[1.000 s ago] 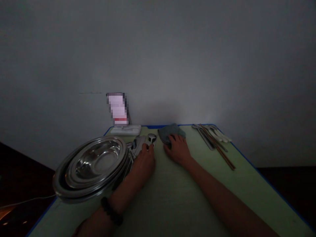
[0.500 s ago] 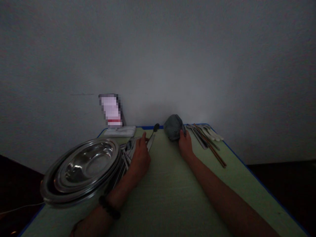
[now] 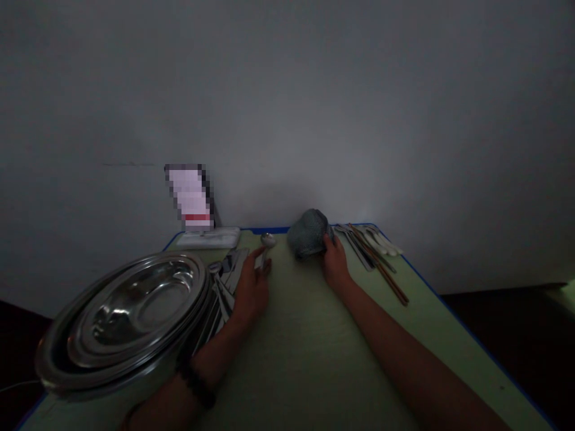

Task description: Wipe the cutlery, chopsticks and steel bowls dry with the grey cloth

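Note:
Between the fingers of my left hand [image 3: 254, 290] is a metal spoon [image 3: 268, 240], its bowl pointing toward the wall. The lower part of its handle is hidden by the hand. My right hand [image 3: 336, 260] grips a bunched grey cloth [image 3: 309, 233] by its right edge, just right of the spoon and apart from it. Left of my left hand lies a heap of metal cutlery [image 3: 222, 296], partly covered by the hand and wrist. Beyond my right hand rest more spoons with pale handles [image 3: 387, 244] and a pair of brown chopsticks [image 3: 386, 275].
Nested steel basins [image 3: 148, 311] fill the left side of the green table [image 3: 305, 359]. A phone with a blurred screen [image 3: 191, 197] leans on the wall [image 3: 287, 108] above a white block [image 3: 209, 238]. The table has a blue edge [image 3: 476, 332].
The spoon has turned in my left hand, so its bowl now looks bright instead of dark. The view has shifted slightly, and the cloth sits a little further left in it.

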{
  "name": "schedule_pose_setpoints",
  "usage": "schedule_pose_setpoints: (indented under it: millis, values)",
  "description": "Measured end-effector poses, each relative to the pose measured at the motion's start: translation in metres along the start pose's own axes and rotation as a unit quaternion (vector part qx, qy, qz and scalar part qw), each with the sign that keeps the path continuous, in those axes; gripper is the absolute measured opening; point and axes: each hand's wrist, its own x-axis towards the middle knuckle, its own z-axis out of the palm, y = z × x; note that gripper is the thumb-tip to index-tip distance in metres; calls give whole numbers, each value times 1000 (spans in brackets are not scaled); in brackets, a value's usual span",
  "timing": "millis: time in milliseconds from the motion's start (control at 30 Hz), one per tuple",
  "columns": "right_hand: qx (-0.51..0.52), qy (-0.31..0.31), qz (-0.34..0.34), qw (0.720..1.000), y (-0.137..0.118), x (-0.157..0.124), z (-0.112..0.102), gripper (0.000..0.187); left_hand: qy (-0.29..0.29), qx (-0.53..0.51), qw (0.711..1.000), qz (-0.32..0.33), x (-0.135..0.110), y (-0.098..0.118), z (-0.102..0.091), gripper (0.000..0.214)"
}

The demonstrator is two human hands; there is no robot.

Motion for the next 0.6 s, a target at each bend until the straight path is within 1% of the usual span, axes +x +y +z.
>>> schedule_pose_setpoints:
  millis: [67,100,167,233,300,367,400,500,533,567,600]
  values:
    - [-15,9,4,1000,-3,-1,0,42,0,-14,1000,-12,-8,6,0,42]
    - [-21,15,5,1000,-5,-3,1,43,-1,-39,999,-19,-13,9,1,44]
    - [-31,25,13,999,-10,-5,1,44,-1,-118,993,-25,-21,13,4,47]
    - [-30,28,24,999,-16,-10,4,45,-2,-191,981,-31,-25,14,7,47]
    - [-20,17,31,999,-21,-15,9,44,-10,-214,976,-45,-26,11,7,48]
    - [15,-6,49,999,-26,-22,16,42,-30,-186,980,-61,-23,6,5,50]
    - [52,-34,68,996,-28,-25,19,42,-39,-161,984,-65,-20,3,4,50]
    - [182,-121,127,967,-31,-32,27,42,-68,-84,992,-70,-14,-2,1,49]
    - [199,-131,132,962,-31,-33,29,37,-77,-67,992,-70,-13,-2,0,47]
    - [189,-127,125,966,-30,-34,31,31,-85,-55,993,-67,-13,-1,0,44]
    - [160,-110,113,974,-29,-35,32,26,-95,-42,993,-61,-13,0,0,41]
